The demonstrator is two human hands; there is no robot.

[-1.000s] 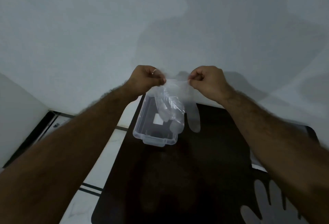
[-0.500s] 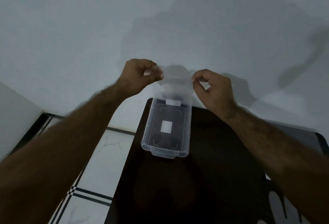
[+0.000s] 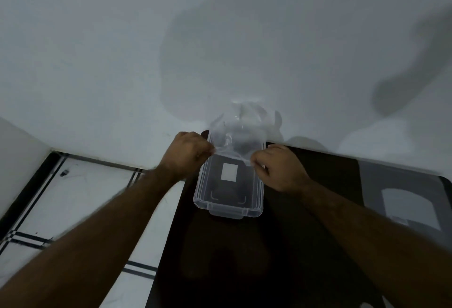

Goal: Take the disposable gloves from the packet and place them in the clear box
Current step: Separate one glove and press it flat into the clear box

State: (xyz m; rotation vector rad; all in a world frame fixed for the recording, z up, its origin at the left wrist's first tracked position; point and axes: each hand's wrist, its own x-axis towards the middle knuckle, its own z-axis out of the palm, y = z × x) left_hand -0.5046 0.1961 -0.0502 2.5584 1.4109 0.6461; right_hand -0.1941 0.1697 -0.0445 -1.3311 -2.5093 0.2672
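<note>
A thin, crinkled, see-through glove [image 3: 241, 134] is stretched over the far end of the clear box [image 3: 228, 206], left hand [image 3: 189, 152] and right hand [image 3: 278, 169] each in a pinching grip on its edge. The rounded plastic box sits on a glossy dark tabletop [image 3: 305, 246], a white label [image 3: 229, 172] on its floor; pale wall [image 3: 122, 50] behind, tiled floor [image 3: 80, 197] left.

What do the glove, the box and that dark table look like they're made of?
Glove: thin clear plastic film, judging by its crinkles and see-through look. Clear box: rigid translucent plastic with moulded rim. Table: dark and glossy, showing reflections; glass or polished laminate, hard to tell.
</note>
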